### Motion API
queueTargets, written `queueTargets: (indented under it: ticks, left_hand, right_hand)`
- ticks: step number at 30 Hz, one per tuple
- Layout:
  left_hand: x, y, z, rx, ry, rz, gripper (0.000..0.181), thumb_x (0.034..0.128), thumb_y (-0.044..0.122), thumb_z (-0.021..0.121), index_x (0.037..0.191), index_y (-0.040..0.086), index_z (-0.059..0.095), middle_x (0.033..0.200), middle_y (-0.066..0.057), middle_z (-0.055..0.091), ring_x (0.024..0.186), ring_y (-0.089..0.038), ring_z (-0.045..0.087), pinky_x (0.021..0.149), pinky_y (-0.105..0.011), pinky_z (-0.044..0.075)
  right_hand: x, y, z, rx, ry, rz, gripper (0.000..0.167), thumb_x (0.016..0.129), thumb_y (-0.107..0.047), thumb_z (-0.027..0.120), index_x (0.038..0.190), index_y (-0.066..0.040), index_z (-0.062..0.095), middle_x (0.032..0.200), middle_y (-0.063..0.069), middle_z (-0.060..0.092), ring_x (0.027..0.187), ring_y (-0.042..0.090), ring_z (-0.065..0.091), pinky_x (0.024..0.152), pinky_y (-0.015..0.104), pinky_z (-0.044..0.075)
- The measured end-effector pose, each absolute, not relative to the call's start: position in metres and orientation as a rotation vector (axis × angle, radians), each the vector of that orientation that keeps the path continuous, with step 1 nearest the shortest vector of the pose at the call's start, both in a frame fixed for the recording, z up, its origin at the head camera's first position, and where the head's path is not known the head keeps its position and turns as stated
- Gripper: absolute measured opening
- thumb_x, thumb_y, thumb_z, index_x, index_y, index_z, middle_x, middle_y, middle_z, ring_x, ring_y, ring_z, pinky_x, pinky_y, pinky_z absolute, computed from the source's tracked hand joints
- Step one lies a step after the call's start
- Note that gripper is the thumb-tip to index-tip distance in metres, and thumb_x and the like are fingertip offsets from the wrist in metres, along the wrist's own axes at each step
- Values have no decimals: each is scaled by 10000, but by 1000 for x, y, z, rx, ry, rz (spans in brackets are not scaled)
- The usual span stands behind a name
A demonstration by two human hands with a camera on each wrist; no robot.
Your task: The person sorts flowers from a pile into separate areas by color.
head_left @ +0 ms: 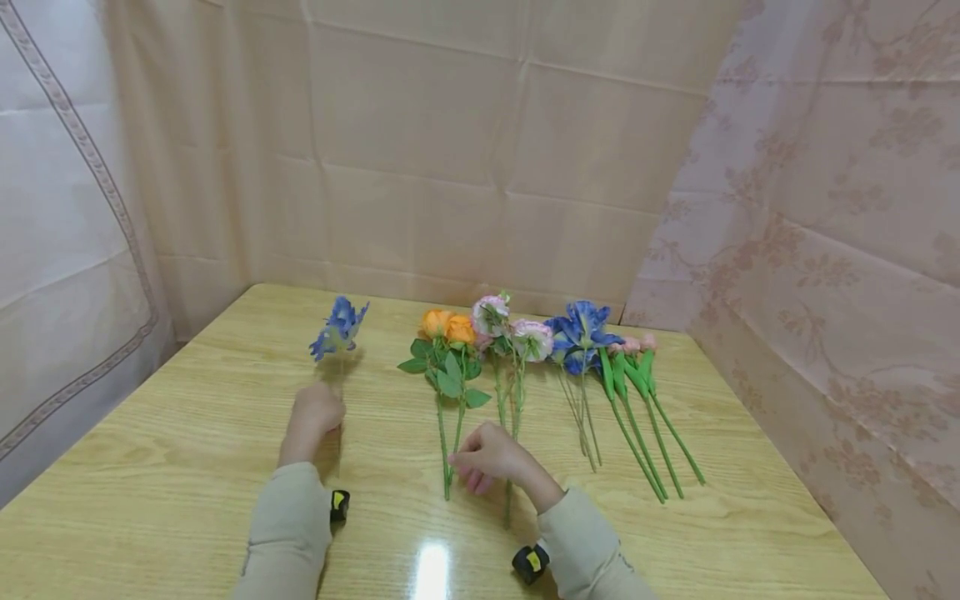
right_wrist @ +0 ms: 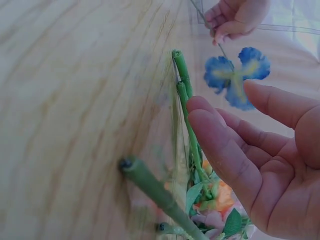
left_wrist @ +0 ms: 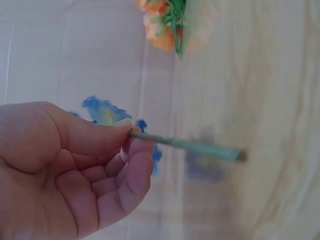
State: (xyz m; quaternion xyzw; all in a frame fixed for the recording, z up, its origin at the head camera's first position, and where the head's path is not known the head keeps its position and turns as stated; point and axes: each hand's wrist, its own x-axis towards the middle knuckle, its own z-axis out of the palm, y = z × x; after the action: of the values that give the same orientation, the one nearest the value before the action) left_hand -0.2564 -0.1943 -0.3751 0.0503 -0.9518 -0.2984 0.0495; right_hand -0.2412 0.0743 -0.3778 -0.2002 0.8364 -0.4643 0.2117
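My left hand (head_left: 313, 415) pinches the thin stem of a blue artificial iris (head_left: 337, 330) between thumb and fingertips, at the left of the table. In the left wrist view the green stem (left_wrist: 210, 150) sticks out past the thumb, its cut end free. Just over the lower stems of two orange roses (head_left: 448, 325) hovers my right hand (head_left: 491, 458). The right wrist view has its thumb and fingers apart with nothing between them, close beside green stems (right_wrist: 184, 90); whether a fingertip touches them I cannot tell.
Right of the roses lie pink-and-white flowers (head_left: 534, 340), more blue irises (head_left: 583, 325) and several pink tulips (head_left: 633, 375) with thick green stems. The wooden table (head_left: 180, 450) meets a beige curtain (head_left: 420, 167) at the back and a floral cloth (head_left: 840, 250) on the right.
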Motion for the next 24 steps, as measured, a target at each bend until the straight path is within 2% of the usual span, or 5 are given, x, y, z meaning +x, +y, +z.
queueTargets:
  ticks: [5, 11, 14, 21, 24]
  left_hand:
    - [-254, -184, -368, 121, -2829, -1193, 332, 764, -70, 459, 479, 83, 388, 469, -5, 453, 421, -108, 431, 458, -224, 384]
    - [-251, -167, -358, 11, -2715, -1502, 60, 814, -85, 552, 759, -108, 551, 653, -108, 570, 496, -117, 548, 505, -261, 500]
    - [-248, -158, -350, -61, -2703, -1550, 59, 826, -78, 554, 847, -132, 560, 684, -126, 586, 521, -129, 565, 532, -292, 512]
    - [-238, -136, -338, -277, -2630, -1679, 38, 832, -87, 541, 809, -100, 568, 667, -109, 572, 558, -166, 569, 564, -338, 513]
    - [-235, -128, -336, -380, -2597, -1726, 42, 827, -95, 539, 790, -94, 559, 658, -112, 568, 554, -161, 561, 560, -340, 512]
  right_hand:
    - [-240, 75, -378, -557, 2314, -1310, 233, 853, -116, 598, 776, 100, 638, 668, 163, 620, 537, 284, 616, 477, 336, 509]
    - [-237, 76, -378, -568, 2318, -1318, 237, 855, -127, 598, 787, 96, 636, 674, 171, 621, 548, 299, 616, 478, 343, 508]
    - [-236, 75, -378, -570, 2320, -1326, 228, 854, -122, 598, 785, 92, 635, 672, 169, 620, 554, 301, 617, 480, 343, 509]
    - [-233, 73, -380, -605, 2324, -1344, 196, 847, -103, 605, 798, 85, 628, 656, 139, 613, 542, 208, 596, 499, 323, 511]
    - [-231, 72, -380, -649, 2301, -1382, 194, 851, -109, 602, 849, 82, 635, 681, 146, 619, 580, 229, 606, 520, 333, 515]
